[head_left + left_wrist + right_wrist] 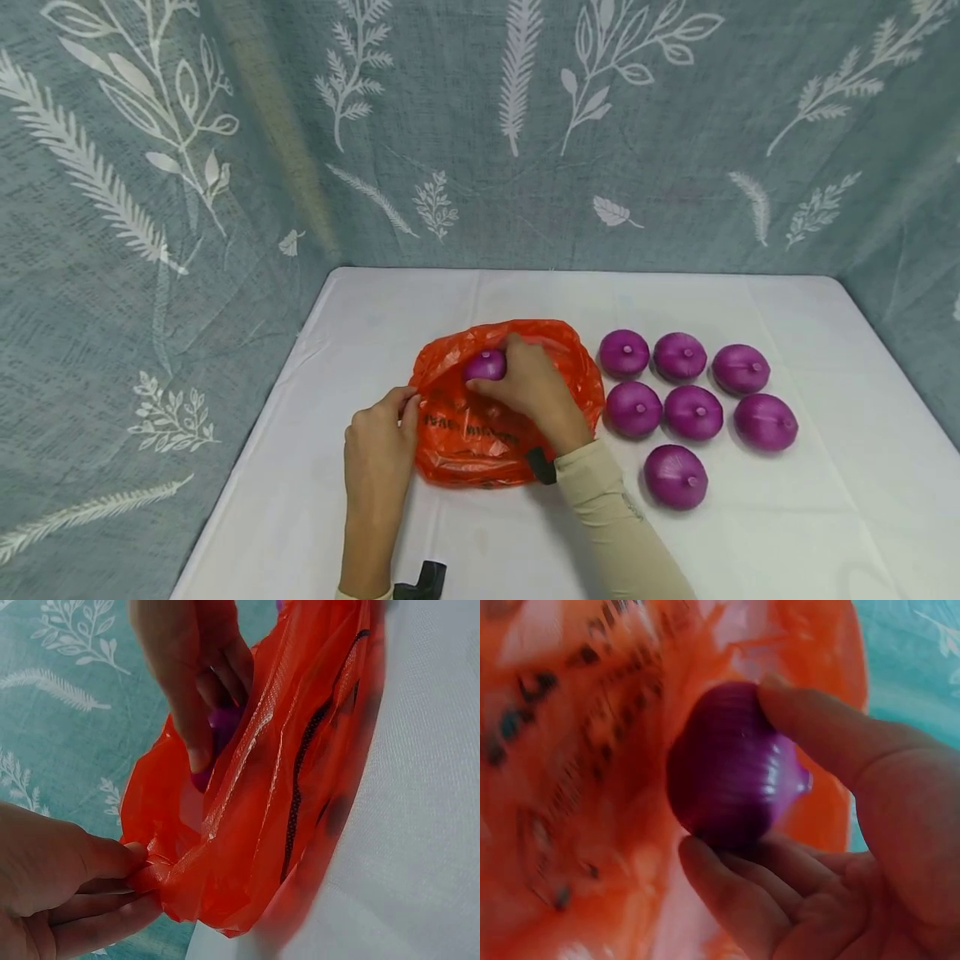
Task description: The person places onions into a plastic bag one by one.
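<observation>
An orange-red plastic bag (pixel 468 454) with dark printing lies on the white table, its mouth spread open. My left hand (pixel 381 442) pinches the bag's left edge between thumb and fingers, plain in the left wrist view, where the bag (pixel 247 847) hangs from the fingertips. My right hand (pixel 536 387) reaches into the bag's mouth and grips a purple onion (pixel 485 365) with a glossy skin. In the right wrist view the thumb is on one side of the onion (pixel 731 769) and the fingers are on the other.
Several more purple onions (pixel 693 412) sit in loose rows right of the bag, one onion (pixel 676 477) nearer the front. The white table (pixel 825 517) is backed by a blue-green leaf-patterned curtain (pixel 465 108), which also hangs at both sides.
</observation>
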`<state>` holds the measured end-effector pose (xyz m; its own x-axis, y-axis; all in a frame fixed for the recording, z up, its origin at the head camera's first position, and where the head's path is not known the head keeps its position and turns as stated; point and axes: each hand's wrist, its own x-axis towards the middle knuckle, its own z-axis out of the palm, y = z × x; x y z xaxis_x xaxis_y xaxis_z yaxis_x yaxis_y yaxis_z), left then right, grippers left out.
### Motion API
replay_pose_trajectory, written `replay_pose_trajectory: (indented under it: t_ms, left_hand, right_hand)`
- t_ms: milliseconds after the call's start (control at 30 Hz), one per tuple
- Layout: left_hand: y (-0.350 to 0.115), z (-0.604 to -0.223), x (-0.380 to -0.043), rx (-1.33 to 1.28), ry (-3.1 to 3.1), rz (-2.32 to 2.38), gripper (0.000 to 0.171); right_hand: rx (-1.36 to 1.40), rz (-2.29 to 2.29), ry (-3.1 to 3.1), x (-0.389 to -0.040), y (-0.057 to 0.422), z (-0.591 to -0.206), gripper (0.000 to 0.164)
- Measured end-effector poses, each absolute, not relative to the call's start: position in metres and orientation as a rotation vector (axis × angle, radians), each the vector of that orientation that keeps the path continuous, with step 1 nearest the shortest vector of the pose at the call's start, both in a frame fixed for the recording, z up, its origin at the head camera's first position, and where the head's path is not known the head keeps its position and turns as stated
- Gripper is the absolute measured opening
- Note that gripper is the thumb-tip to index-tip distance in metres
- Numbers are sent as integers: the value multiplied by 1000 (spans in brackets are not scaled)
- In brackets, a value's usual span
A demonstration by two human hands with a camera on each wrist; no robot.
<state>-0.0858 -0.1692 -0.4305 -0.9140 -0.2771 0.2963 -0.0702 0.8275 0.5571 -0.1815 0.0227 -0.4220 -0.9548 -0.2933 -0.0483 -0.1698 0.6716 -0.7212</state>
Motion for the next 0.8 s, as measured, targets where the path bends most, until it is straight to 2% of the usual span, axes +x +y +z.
replay_pose_trajectory:
  t_ms: [300,600,800]
  left_hand:
    - [-169,-431,-85,229,-2651,-818,23]
    - [-169,-433,-85,221,-2659,-815,23]
    - [-170,-432,-87,212,-2646,-823,23]
  right_hand:
    - [-314,-1369,2616,-181,7,-444,67]
    - [-294,-1400,2635,-183,-2,-459,53]
    - [-308,-1362,2683,-185,-3,-456,56]
